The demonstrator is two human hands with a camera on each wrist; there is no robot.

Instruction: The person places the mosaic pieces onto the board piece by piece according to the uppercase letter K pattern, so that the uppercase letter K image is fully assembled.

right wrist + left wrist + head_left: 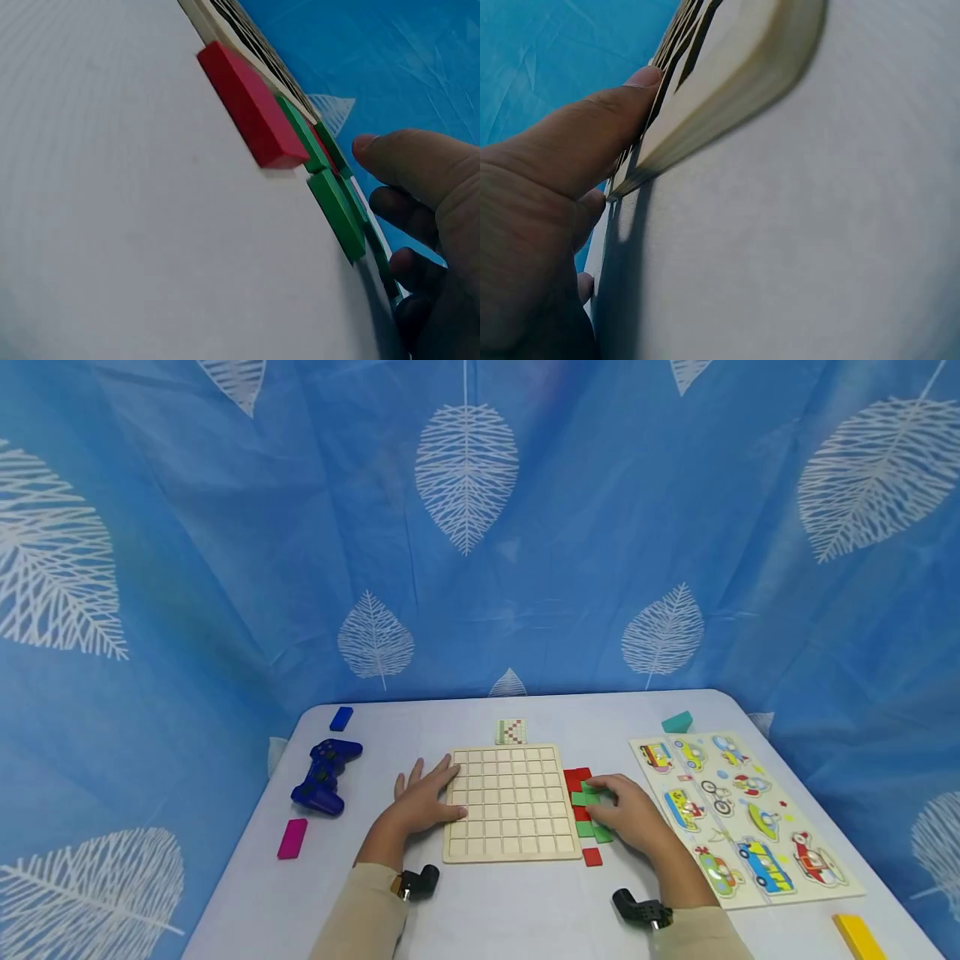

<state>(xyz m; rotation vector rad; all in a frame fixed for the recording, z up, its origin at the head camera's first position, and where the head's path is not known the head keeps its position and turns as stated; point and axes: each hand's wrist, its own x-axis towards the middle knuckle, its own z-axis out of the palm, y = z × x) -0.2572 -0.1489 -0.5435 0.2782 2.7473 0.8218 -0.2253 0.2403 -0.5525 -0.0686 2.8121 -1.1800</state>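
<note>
A wooden grid board with square recesses lies in the middle of the table. My left hand rests at its left edge, thumb lying over the rim and the other fingers spread out beside it. In the left wrist view the thumb touches the board's edge. Right of the board is a cluster of red tiles and green tiles. My right hand hovers over the cluster's right side, fingers loosely bent and nothing seen between them. One red tile lies nearer me, apart from the cluster.
A small pattern card lies behind the board. At right is a vehicle picture puzzle, with a teal block behind and a yellow block in front. At left are a blue game controller, a blue block and a pink block.
</note>
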